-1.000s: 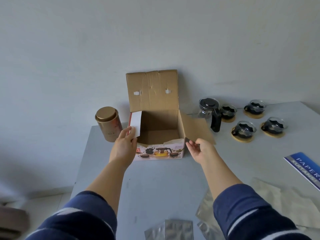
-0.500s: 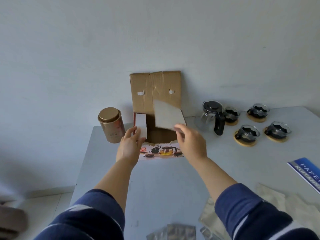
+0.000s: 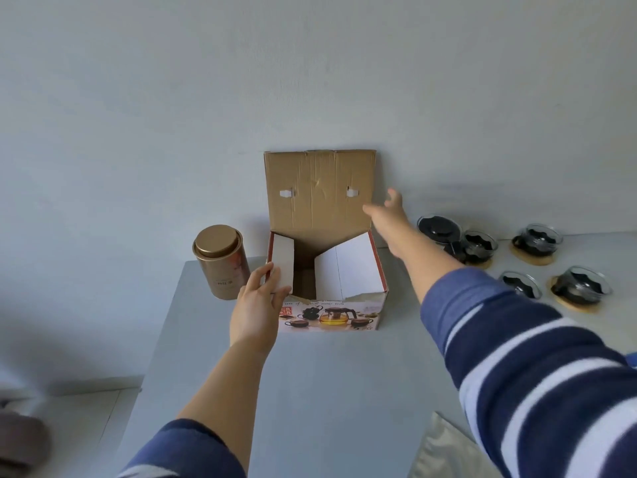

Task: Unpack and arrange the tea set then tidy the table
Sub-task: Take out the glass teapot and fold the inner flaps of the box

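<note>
Reaching across a smooth grey table [image 3: 327,391], a person in a navy-and-white striped sleeve [image 3: 537,367] extends the right hand [image 3: 386,212] to the right edge of a cardboard box's [image 3: 331,312] upright lid [image 3: 319,191], fingers loosely spread and holding nothing. The box stands at the table's far edge against a pale wall, its creased brown lid pierced by 2 small slots, its front printed with a picture of a tea set. Inside, 2 white side flaps are folded inward; the left hand [image 3: 256,305] presses the left flap [image 3: 283,263] with straight fingers laid together against its outer face. A round gold tin [image 3: 222,262] with a ribbed lid stands just left of the box. To the right, partly hidden by the arm, sit a glass teapot [image 3: 439,231] with a black lid and 4 glass cups [image 3: 536,241] in dark holders on pale round coasters. Crinkled silver foil [image 3: 444,450] lies at the near edge.
</note>
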Demonstrator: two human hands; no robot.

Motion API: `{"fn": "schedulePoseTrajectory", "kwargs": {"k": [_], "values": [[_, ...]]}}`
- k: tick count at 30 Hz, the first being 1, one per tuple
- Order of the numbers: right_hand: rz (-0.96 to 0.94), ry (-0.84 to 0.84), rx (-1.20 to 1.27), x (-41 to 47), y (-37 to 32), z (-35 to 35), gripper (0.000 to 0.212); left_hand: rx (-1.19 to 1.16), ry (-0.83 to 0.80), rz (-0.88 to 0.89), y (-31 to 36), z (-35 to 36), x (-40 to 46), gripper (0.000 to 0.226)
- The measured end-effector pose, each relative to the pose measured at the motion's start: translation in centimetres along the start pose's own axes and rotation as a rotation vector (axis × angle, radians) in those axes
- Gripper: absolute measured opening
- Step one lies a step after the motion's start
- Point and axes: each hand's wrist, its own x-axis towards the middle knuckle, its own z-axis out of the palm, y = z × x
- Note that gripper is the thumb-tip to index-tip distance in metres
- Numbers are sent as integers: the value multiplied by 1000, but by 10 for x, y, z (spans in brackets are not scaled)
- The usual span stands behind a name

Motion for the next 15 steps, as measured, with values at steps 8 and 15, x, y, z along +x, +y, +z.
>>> {"fn": "schedulePoseTrajectory", "kwargs": {"k": [8, 15], "values": [[-119, -98, 15, 6, -23, 5, 73, -42, -28, -22, 4, -4, 17, 39], [-172, -239, -10, -39, 22, -6, 81, -122, 12, -53, 12, -7, 20, 51]]}}
